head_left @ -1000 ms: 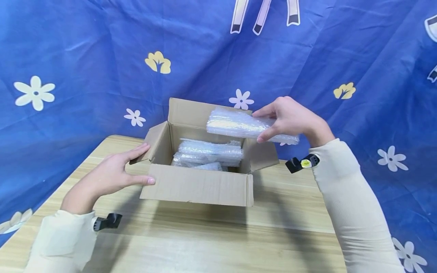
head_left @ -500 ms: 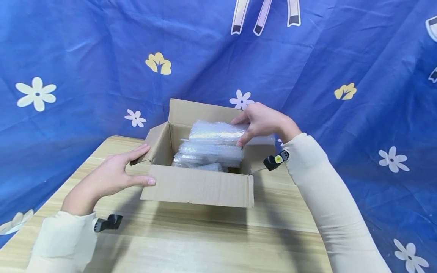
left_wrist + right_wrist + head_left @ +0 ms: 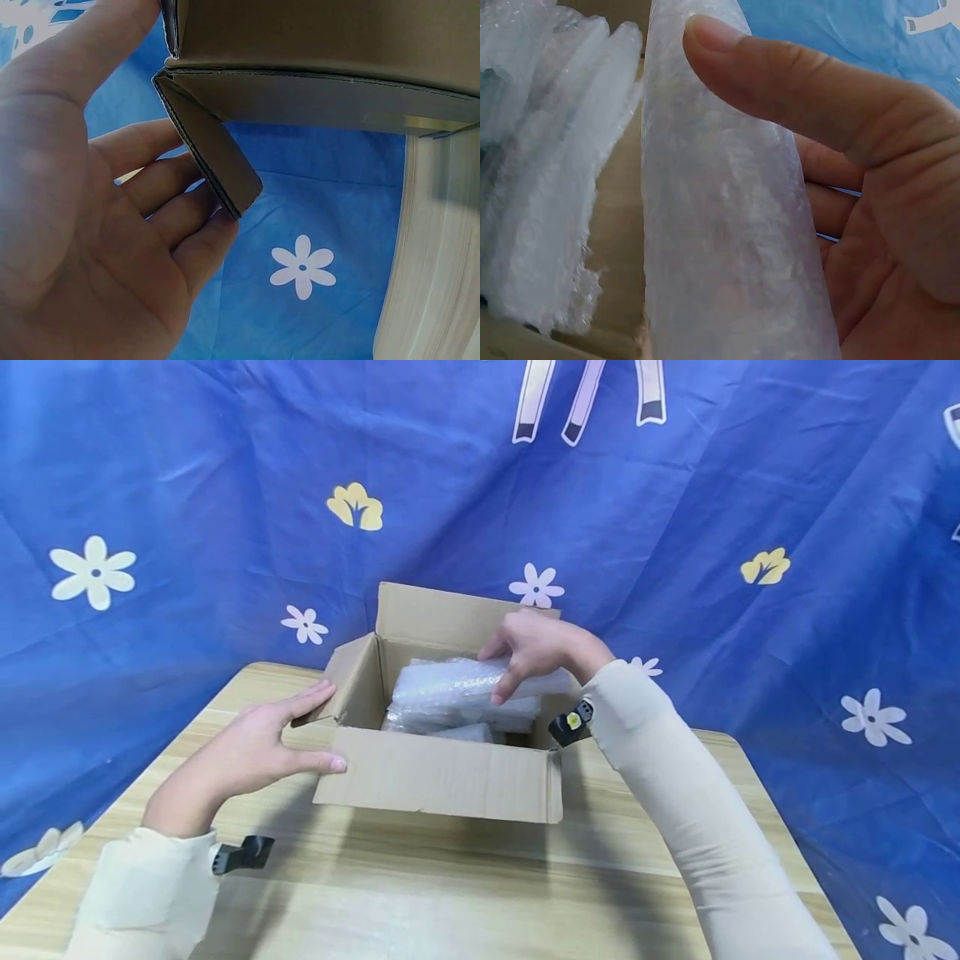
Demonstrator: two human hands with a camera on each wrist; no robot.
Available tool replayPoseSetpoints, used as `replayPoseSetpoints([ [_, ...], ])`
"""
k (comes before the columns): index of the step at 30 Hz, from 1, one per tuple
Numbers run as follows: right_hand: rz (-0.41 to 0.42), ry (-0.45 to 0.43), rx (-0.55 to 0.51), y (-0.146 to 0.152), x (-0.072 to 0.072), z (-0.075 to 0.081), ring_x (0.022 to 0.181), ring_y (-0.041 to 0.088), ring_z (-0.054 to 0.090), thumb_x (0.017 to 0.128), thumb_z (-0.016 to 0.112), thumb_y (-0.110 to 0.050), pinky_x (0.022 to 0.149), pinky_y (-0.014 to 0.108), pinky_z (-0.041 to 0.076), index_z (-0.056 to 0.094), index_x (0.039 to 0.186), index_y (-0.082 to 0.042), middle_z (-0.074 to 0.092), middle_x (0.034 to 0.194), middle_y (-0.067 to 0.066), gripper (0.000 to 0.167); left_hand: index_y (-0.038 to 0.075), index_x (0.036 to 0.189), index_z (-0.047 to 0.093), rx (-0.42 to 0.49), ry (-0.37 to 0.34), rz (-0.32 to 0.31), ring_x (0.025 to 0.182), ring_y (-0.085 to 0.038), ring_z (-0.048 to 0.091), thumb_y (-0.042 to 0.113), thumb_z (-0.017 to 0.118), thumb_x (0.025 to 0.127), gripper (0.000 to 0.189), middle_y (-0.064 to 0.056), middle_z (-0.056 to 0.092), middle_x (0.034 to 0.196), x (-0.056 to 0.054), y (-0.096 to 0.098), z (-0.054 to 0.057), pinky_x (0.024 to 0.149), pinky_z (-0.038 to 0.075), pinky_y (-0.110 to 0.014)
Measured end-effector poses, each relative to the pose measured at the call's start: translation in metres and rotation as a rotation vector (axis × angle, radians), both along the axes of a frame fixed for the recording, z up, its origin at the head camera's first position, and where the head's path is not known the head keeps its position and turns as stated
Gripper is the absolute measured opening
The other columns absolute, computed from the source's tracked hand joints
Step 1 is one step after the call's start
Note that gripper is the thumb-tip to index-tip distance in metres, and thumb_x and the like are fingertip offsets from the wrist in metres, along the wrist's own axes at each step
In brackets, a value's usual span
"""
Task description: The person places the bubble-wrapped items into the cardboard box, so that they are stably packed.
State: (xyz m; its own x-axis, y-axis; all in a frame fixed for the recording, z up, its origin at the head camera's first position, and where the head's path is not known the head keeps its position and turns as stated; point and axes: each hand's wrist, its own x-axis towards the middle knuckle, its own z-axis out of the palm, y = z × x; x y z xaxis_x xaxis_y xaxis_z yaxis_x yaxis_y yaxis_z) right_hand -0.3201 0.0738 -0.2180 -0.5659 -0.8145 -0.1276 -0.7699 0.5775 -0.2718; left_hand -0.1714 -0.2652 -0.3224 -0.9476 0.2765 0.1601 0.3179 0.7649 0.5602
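Note:
An open cardboard box (image 3: 442, 772) stands on the table, its flaps spread. In the head view my right hand (image 3: 536, 647) pinches a flat, long bubble-wrap package (image 3: 442, 681) between thumb and fingers, low inside the box. The right wrist view shows the thumb across this package (image 3: 727, 202) and the fingers behind it. Beneath and beside it lie other bubble-wrapped packages (image 3: 555, 172). What the wrap encloses is hidden. My left hand (image 3: 251, 747) rests its fairly straight fingers against the left flap (image 3: 214, 150), its thumb at the front flap's left edge.
A wood-grain table (image 3: 420, 893) bears the box near its back edge. Directly behind hangs a blue curtain (image 3: 637, 510) with white and yellow flower prints. Small black cameras are strapped at both cuffs.
My right hand has carried the bubble-wrap package left and down, from above the box's right side into the box over the other packages. The left hand has stayed at the flaps.

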Motion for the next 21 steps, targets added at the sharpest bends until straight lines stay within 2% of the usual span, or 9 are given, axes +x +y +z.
replayPoseSetpoints([
  [8,0.011,-0.043,0.053,-0.013,-0.001,-0.018,0.089,0.007,0.063,0.068,0.093,-0.035,0.085,0.025,0.052,0.075,0.119,-0.009,0.073,0.108,-0.003,0.059,0.006,0.156,0.032,-0.001,0.003,-0.003,0.141,-0.045,0.030,0.054,0.083,0.076,0.106,-0.018,0.029,0.159,0.001,0.001,0.000,0.108,0.030,-0.064],
  [12,0.023,-0.065,0.091,-0.018,0.000,-0.024,0.102,0.009,0.065,0.070,0.092,-0.035,0.092,0.025,0.051,0.072,0.123,-0.006,0.072,0.115,0.002,0.063,0.006,0.156,0.033,0.001,0.011,-0.003,0.141,-0.045,0.030,0.053,0.084,0.076,0.106,-0.019,0.029,0.159,0.002,0.001,0.001,0.108,0.030,-0.064],
  [17,0.044,-0.112,0.127,-0.020,0.002,-0.030,0.106,0.010,0.064,0.074,0.090,-0.032,0.095,0.026,0.050,0.071,0.124,-0.005,0.071,0.118,0.004,0.060,0.006,0.156,0.033,0.005,0.009,-0.004,0.141,-0.046,0.030,0.054,0.083,0.076,0.106,-0.018,0.028,0.159,0.001,0.001,0.001,0.108,0.030,-0.065],
  [21,0.031,-0.157,0.132,-0.021,0.002,-0.030,0.106,0.012,0.065,0.077,0.088,-0.029,0.094,0.025,0.050,0.068,0.128,-0.003,0.070,0.119,0.006,0.060,0.007,0.156,0.033,0.002,0.010,0.000,0.141,-0.046,0.030,0.054,0.083,0.076,0.106,-0.018,0.029,0.159,0.001,0.001,0.001,0.108,0.030,-0.065],
])
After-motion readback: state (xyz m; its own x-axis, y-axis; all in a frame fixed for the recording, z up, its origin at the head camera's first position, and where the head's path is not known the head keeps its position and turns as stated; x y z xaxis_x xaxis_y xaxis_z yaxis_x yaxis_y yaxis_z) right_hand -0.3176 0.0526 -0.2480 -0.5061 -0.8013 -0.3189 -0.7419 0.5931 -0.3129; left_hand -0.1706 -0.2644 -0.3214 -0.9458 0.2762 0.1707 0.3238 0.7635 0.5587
